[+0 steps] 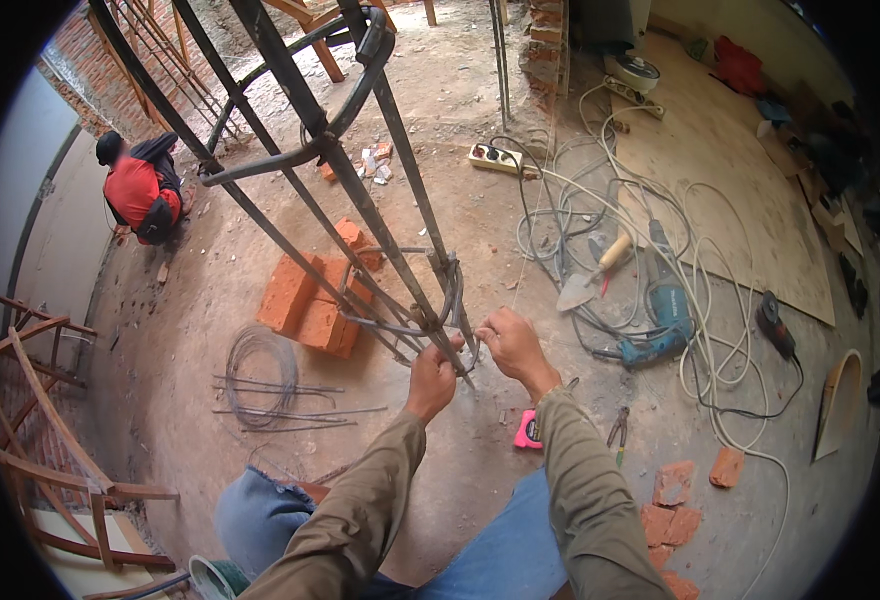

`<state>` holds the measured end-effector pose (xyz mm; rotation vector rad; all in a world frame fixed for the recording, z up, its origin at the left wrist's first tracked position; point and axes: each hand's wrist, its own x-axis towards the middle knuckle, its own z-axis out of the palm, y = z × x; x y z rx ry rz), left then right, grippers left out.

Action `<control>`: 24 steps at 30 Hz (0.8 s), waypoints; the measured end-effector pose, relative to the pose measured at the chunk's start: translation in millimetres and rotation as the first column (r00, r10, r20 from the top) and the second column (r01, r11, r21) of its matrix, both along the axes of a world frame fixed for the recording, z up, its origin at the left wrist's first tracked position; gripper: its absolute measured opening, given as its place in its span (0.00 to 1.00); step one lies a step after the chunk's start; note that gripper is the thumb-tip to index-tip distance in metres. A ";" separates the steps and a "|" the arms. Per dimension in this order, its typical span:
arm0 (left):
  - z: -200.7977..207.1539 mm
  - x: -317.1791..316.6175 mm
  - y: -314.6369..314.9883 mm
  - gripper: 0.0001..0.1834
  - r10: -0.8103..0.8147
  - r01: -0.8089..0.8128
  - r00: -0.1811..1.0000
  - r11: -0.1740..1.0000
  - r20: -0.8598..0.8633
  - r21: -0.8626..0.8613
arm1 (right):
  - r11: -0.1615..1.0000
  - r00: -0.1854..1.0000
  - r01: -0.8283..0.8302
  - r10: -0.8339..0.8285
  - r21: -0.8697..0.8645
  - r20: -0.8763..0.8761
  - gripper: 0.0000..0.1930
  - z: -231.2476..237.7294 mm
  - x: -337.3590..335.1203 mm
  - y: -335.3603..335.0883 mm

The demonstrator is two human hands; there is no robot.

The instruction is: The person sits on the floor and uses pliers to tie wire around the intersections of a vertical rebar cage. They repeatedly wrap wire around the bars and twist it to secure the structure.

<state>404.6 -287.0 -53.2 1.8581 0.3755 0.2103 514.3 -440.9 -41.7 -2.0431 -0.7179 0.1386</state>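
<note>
Rebar cage (pixel 360 202) beside red bricks (pixel 287 295)
Left hand (pixel 433 378) and right hand (pixel 513 345) at its foot, fingers curled; cannot tell whether they grip anything.

Rebar cage (pixel 360 195), top beyond edge.

Single view, taken from the wearer's head, pitched steeply down and forward. Hands (pixel 433 378) are framed close, just below centre; forearms (pixel 355 510) are cut by the lower edge. Floor (pixel 190 350) is taken in wide (fisheye: edges bowed, corners blacked out).
</note>
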 end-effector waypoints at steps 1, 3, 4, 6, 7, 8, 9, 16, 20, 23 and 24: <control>1.3 0.0 0.1 0.24 -0.005 0.005 1.000 1.000 -0.006 -0.007 | 1.000 0.999 0.011 -0.010 0.013 -0.051 0.09 -0.3 -0.8 0.3; 3.8 0.0 0.5 0.23 -0.022 0.022 1.000 1.000 -0.021 -0.010 | 0.998 0.988 0.037 -0.030 0.043 -0.151 0.09 -1.3 -2.1 0.4; 5.0 0.0 1.0 0.22 -0.034 0.034 0.999 0.999 -0.028 -0.005 | 0.998 0.983 0.025 -0.016 0.049 -0.184 0.09 -2.1 -2.3 0.3; 6.0 0.0 1.9 0.22 -0.044 0.044 0.998 0.999 -0.038 -0.001 | 0.996 0.972 0.019 0.001 0.083 -0.235 0.08 -4.4 -1.6 -1.1; 5.7 0.3 2.5 0.22 -0.045 0.045 0.998 0.999 -0.040 -0.002 | 0.995 0.979 0.031 -0.010 0.099 -0.202 0.07 -6.0 -0.8 -1.3; 4.7 0.9 2.9 0.23 -0.046 0.046 0.997 0.999 -0.055 -0.017 | 0.991 0.986 0.054 -0.034 0.122 -0.163 0.07 -7.7 0.4 -1.8; 3.2 1.4 3.7 0.23 -0.056 0.055 0.998 0.998 -0.033 -0.026 | 0.986 0.989 0.072 -0.052 0.149 -0.135 0.07 -9.6 1.9 -2.3; -7.9 2.5 7.4 0.23 -0.054 0.054 0.998 0.998 0.024 0.018 | 0.981 0.993 0.087 -0.072 -0.175 0.095 0.06 -19.4 9.1 -3.4; -2.0 -0.4 9.6 0.26 -0.121 0.132 0.985 0.987 -0.126 0.086 | 0.987 0.996 0.056 -0.045 -0.153 0.078 0.06 -21.6 8.7 -1.4; 4.5 -1.0 5.5 0.24 -0.072 0.076 0.997 0.990 -0.038 0.117 | 0.988 0.998 0.034 -0.025 -0.150 0.058 0.06 -23.8 10.3 -0.6; 6.5 -1.2 4.5 0.24 -0.053 0.062 0.997 0.981 -0.056 0.183 | 0.991 0.997 0.029 -0.019 -0.133 0.073 0.06 -24.9 11.2 -0.4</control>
